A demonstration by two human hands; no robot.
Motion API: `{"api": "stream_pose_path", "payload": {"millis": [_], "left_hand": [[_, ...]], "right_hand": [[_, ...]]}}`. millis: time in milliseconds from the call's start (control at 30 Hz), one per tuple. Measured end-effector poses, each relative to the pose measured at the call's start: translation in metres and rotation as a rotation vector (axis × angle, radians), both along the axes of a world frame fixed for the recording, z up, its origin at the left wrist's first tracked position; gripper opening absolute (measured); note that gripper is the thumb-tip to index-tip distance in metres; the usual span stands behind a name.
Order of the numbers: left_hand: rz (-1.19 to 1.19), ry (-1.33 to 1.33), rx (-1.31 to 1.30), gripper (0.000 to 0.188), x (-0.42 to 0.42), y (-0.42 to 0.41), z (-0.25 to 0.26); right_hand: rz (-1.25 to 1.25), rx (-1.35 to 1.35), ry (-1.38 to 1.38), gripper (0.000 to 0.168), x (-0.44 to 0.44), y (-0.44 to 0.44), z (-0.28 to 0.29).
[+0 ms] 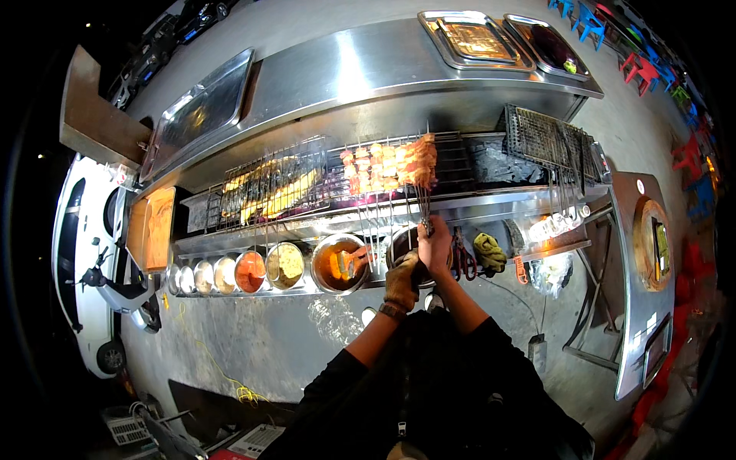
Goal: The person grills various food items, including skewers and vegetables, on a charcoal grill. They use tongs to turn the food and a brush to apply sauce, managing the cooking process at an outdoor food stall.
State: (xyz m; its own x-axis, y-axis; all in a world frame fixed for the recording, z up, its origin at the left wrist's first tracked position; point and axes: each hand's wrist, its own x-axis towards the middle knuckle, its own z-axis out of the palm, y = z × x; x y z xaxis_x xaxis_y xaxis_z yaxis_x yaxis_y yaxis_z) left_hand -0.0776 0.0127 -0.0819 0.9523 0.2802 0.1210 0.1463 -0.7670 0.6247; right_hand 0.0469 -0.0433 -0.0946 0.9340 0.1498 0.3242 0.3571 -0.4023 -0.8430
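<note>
My bare right hand (pixel 435 244) grips a bundle of metal skewers (pixel 424 204) by their handle ends. Browned meat (pixel 421 160) is bunched on the bundle's far end over the charcoal grill. Just left of it, my gloved left hand (pixel 401 280) has its fingers curled around the near end of another skewer; the fingertips are partly hidden. More meat skewers (pixel 368 168) lie side by side on the grate, handles towards me. A wire grilling basket (pixel 273 187) with long yellowish-brown food sits on the grill's left part. Below my hands is a dark-filled pot (pixel 401 244), mostly covered.
A ledge holds a sauce pot with a brush (pixel 339 264), several seasoning bowls (pixel 249 271), scissors (pixel 464 256) and a green cloth (pixel 490 253). Empty wire baskets (pixel 549 144) rest over charcoal at right. Behind runs a steel counter (pixel 345 63); a side table (pixel 629 322) stands right.
</note>
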Motion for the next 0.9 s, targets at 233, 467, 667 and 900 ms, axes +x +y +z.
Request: {"api": "stream_pose_path", "payload": {"millis": [233, 467, 667, 900], "left_hand": [[0.376, -0.111, -0.172, 0.024, 0.003, -0.013, -0.037], [0.63, -0.043, -0.84, 0.026, 0.012, -0.019, -0.043], [0.741, -0.191, -1.793, 0.034, 0.014, -0.021, -0.034], [0.657, -0.154, -1.977, 0.044, -0.043, 0.016, -0.012]], "right_hand": [[0.026, -0.241, -0.14, 0.022, 0.028, -0.019, 0.026], [0.133, 0.126, 0.068, 0.013, 0.052, -0.032, 0.032], [0.188, 0.687, 0.617, 0.011, -0.003, -0.014, 0.045], [0.256, 0.796, 0.547, 0.018, -0.043, 0.052, 0.037]]}}
